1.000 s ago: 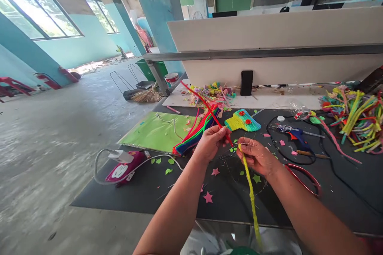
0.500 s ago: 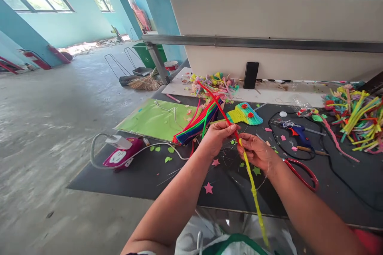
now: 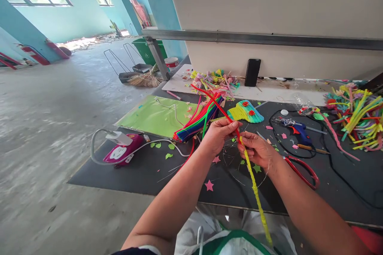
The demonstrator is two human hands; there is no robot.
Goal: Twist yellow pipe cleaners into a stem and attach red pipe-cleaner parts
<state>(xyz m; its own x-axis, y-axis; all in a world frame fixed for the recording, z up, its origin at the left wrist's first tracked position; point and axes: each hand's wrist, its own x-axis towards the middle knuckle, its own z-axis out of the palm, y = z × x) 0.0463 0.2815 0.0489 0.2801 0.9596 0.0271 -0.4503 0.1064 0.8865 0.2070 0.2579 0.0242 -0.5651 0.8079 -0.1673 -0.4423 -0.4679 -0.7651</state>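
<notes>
Over the dark table, my left hand [image 3: 223, 131] pinches a red fuzzy stem [image 3: 220, 106] whose free end points up and to the left. My right hand [image 3: 255, 147] is closed on the top of a yellow twisted fuzzy strand [image 3: 254, 187], close beside my left fingertips. That strand hangs down past the table edge toward my lap. Red meets yellow between the two hands; the exact joint is hidden by fingers. Behind them lie a bundle of coloured stems [image 3: 197, 121] and a yellow and turquoise fuzzy piece [image 3: 245, 111] with red flowers.
Red-handled scissors [image 3: 302, 171], a blue glue gun [image 3: 302, 133] and its black cord lie at the right, near a pile of colourful stems [image 3: 362, 117]. A phone [image 3: 253, 72] leans at the back. At left are a green sheet [image 3: 149, 115] and a magenta device [image 3: 125, 151].
The red stem's free end has tilted further left, and a red strand now shows beside my left forearm. Both hands keep their grip; the view has shifted slightly.
</notes>
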